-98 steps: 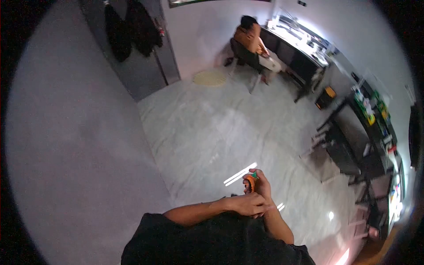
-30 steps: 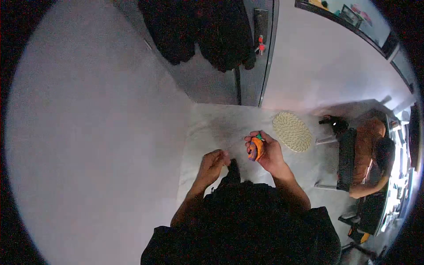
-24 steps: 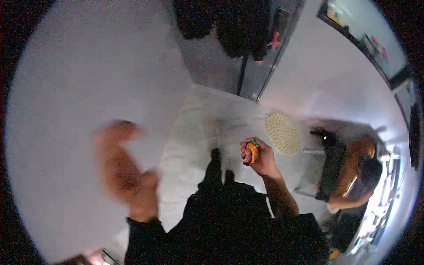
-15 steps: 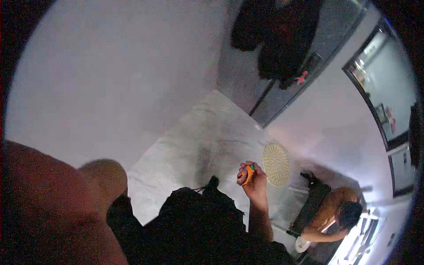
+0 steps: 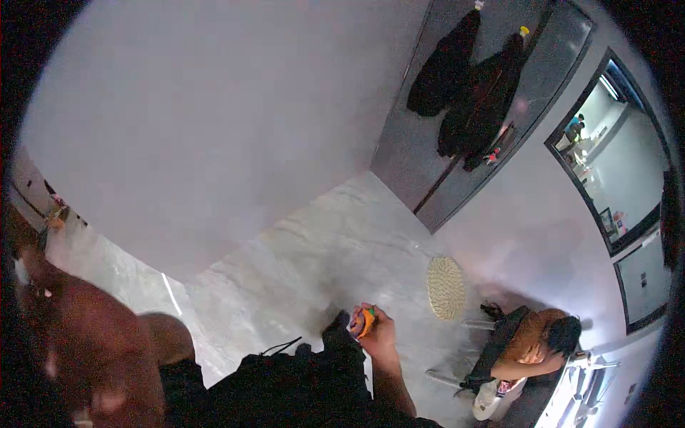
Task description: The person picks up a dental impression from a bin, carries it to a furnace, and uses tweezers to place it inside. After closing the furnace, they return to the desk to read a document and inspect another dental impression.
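Observation:
My right hand [image 5: 380, 337] is raised in front of my dark clothing, its fingers wrapped round a small orange and purple object [image 5: 362, 324] with a green bit at the top. What the object is cannot be made out. At the left edge a large, blurred, bent arm [image 5: 93, 335] is very close to the camera and seems to be my left one. No fingers of my left hand can be made out there.
A person [image 5: 531, 349] sits bent over at the lower right, head against an arm, beside a bright light. A woven oval mat [image 5: 447, 288] lies nearby. Dark garments [image 5: 481, 103] hang on a grey door [image 5: 399, 153]. Framed glass panels [image 5: 614, 157] line the right wall.
The view has shifted, bringing more of the door and the left side into sight. My right hand, still round the object, now appears lower and further left.

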### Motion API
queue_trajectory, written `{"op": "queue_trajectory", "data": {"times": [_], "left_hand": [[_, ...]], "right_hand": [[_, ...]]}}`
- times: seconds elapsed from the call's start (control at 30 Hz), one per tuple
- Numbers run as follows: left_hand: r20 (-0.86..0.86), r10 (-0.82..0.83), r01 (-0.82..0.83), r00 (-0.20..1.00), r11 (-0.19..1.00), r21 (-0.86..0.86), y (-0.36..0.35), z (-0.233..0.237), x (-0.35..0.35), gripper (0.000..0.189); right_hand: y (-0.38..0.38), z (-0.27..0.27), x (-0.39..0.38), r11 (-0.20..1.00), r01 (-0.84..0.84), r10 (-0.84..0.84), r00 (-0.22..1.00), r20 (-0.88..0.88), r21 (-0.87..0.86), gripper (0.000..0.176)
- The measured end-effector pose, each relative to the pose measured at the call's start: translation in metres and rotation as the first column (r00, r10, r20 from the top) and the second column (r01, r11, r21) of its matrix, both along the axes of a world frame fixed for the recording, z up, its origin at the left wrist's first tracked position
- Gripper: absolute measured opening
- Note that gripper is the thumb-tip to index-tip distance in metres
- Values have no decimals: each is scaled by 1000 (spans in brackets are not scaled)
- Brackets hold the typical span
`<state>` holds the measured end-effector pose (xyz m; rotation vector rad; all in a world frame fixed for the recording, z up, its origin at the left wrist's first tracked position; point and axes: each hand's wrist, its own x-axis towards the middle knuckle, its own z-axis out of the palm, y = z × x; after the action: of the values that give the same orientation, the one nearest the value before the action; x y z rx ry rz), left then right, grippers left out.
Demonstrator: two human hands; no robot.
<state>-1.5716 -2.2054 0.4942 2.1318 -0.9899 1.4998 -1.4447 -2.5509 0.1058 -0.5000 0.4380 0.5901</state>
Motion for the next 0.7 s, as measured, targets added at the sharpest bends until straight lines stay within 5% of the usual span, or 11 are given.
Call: {"op": "queue_trajectory", "data": {"times": [0.07, 0.1, 0.2, 0.33, 0.43, 0.53, 0.7], "left_hand": [[1, 54, -51, 999, 934, -353, 0, -43, -17, 17], [30, 46, -21, 998, 825, -565, -5, -72, -21, 12], [-317, -5, -205, 948, 752, -627, 1, -146, -49, 13], [-720, -104, -597, 686, 486, -638, -7, -284, -127, 17], [-829, -270, -770, 490, 311, -557, -30, -340, -202, 23], [-802, -393, -813, 449, 192, -549, -63, -336, -241, 23], [-895, -321, -630, 310, 636, -446, -85, -342, -280, 17]], "right_hand": [[13, -12, -19, 996, -59, 57, 998, -22, -64, 30], [14, -27, -30, 988, -124, 124, 992, 7, 87, 32], [44, 5, -50, 987, -153, 153, 988, -6, -58, 32], [59, 21, -75, 951, -288, 297, 952, 68, -113, 34], [61, 24, -105, 919, -376, 388, 916, 102, -121, 35], [61, 31, -144, 894, -410, 434, 892, 122, -181, 36], [51, 13, -237, 916, -387, 401, 899, 176, -106, 36]]}}
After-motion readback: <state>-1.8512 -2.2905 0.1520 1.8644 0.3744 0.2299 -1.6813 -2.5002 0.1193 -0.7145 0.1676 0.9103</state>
